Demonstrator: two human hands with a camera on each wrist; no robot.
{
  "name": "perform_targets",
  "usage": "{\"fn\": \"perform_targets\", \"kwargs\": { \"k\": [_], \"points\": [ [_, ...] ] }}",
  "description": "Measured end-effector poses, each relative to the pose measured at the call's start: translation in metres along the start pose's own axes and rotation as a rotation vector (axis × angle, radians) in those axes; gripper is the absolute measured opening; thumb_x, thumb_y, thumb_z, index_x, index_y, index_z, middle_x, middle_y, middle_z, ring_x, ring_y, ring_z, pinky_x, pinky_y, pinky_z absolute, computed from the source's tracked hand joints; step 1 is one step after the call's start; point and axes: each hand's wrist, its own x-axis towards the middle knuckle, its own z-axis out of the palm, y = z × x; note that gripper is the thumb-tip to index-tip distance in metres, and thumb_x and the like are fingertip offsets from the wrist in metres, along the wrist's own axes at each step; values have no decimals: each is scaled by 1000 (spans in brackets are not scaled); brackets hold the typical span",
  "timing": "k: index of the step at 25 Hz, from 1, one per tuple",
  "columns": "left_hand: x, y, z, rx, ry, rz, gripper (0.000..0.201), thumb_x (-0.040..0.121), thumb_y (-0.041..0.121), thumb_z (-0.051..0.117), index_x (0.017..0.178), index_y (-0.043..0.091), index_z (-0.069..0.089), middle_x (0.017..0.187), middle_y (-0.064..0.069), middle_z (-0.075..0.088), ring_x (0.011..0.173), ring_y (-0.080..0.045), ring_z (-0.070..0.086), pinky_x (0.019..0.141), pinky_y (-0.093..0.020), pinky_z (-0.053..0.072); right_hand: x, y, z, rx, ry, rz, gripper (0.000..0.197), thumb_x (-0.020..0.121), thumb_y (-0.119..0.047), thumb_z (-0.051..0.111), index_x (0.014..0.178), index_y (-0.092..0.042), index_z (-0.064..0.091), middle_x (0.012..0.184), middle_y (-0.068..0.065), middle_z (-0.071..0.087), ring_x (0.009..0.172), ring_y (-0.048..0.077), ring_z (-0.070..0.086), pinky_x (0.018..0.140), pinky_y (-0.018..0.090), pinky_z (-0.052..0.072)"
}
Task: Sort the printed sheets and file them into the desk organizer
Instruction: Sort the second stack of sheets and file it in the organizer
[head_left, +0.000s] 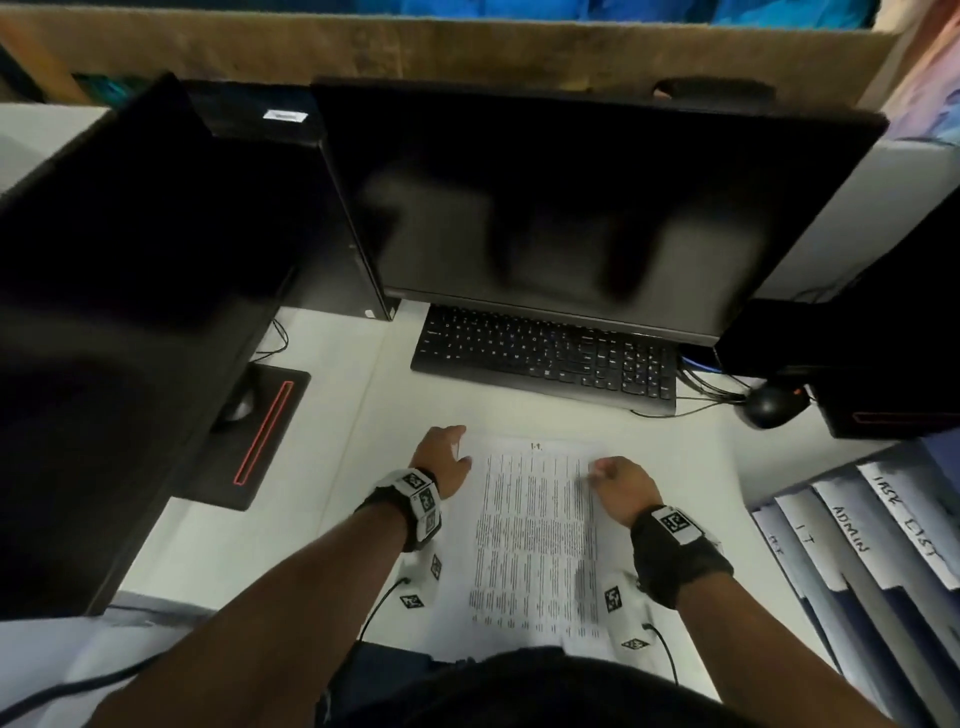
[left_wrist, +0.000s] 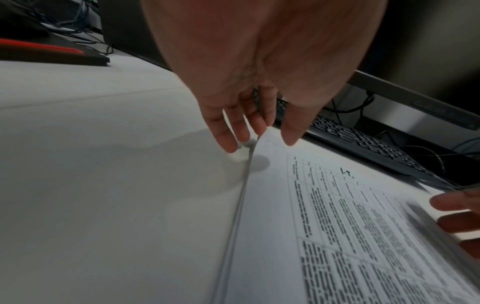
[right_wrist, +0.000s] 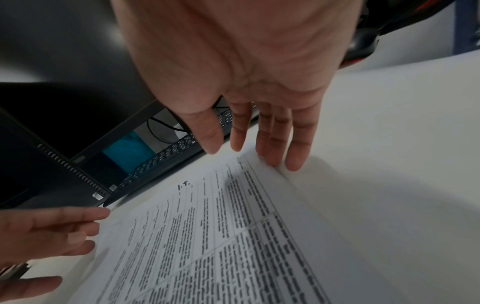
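Note:
A stack of printed sheets (head_left: 535, 535) headed "I.T." lies on the white desk (head_left: 343, 467) in front of me. My left hand (head_left: 452, 454) is at the stack's upper left edge. In the left wrist view its straight fingers (left_wrist: 231, 142) touch that edge (left_wrist: 244, 185), and the thumb hovers over the top sheet. My right hand (head_left: 608, 475) is at the upper right edge, its straight fingertips (right_wrist: 293, 162) resting against the sheets (right_wrist: 233, 236). Neither hand grips anything. The desk organizer (head_left: 852, 545) stands at the right with tabs marked IT, ADMIN and TASK LIST.
A black keyboard (head_left: 545, 358) and a dark monitor (head_left: 571, 208) sit just beyond the sheets. A black mouse (head_left: 771, 405) with cables lies at the right. At the left a second dark screen (head_left: 130, 312) overhangs a black pad with a red line (head_left: 260, 431).

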Motion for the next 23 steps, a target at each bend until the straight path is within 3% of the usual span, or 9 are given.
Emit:
{"fn": "perform_targets", "kwargs": {
  "k": [7, 12, 15, 17, 20, 22, 23],
  "points": [
    [11, -2, 0, 12, -10, 81, 37, 86, 14, 64, 121, 11, 54, 125, -9, 48, 114, -20, 53, 94, -20, 38, 4, -9, 0, -60, 10, 57, 34, 89, -26, 55, 121, -13, 55, 127, 11, 56, 115, 27, 52, 91, 26, 39],
    [15, 4, -7, 89, -42, 82, 42, 86, 18, 65, 124, 13, 50, 122, -7, 49, 113, -20, 52, 97, -27, 42, 7, -11, -6, -27, 17, 112, 34, 88, -29, 55, 120, -18, 54, 123, 8, 59, 111, 27, 55, 92, 31, 43],
    [18, 5, -11, 119, -27, 90, 23, 88, 18, 62, 109, 13, 58, 112, -6, 56, 106, -20, 55, 86, -23, 41, 8, -11, -8, -52, 19, 114, 35, 88, -29, 55, 121, -18, 52, 124, 7, 59, 112, 26, 55, 92, 30, 42],
    [18, 8, -13, 123, 6, 114, 10, 89, 17, 59, 99, 14, 61, 106, -3, 51, 101, -16, 53, 82, -20, 38, 9, -11, -9, -65, 13, 104, 37, 88, -26, 56, 123, -16, 50, 126, 10, 55, 112, 27, 53, 93, 31, 42],
    [13, 16, -15, 43, -86, 170, 5, 89, 16, 58, 87, 19, 61, 93, 3, 57, 87, -14, 56, 68, -14, 39, 4, -16, -6, -260, 76, -60, 47, 86, -26, 58, 130, -18, 43, 133, 10, 43, 118, 28, 46, 97, 38, 42],
    [8, 22, -17, -24, -192, 235, 8, 85, 19, 64, 81, 25, 63, 82, 4, 64, 77, -11, 60, 62, -12, 40, -3, -26, -3, -341, 119, -373, 50, 84, -30, 62, 130, -24, 46, 133, 2, 45, 118, 22, 45, 99, 39, 39],
    [6, 26, -19, -58, -232, 272, 8, 83, 22, 68, 79, 28, 64, 81, 3, 67, 75, -11, 62, 64, -13, 42, -6, -31, 0, -324, 70, -519, 47, 83, -33, 64, 128, -28, 50, 129, -1, 49, 115, 19, 47, 99, 38, 38]
  ]
}}
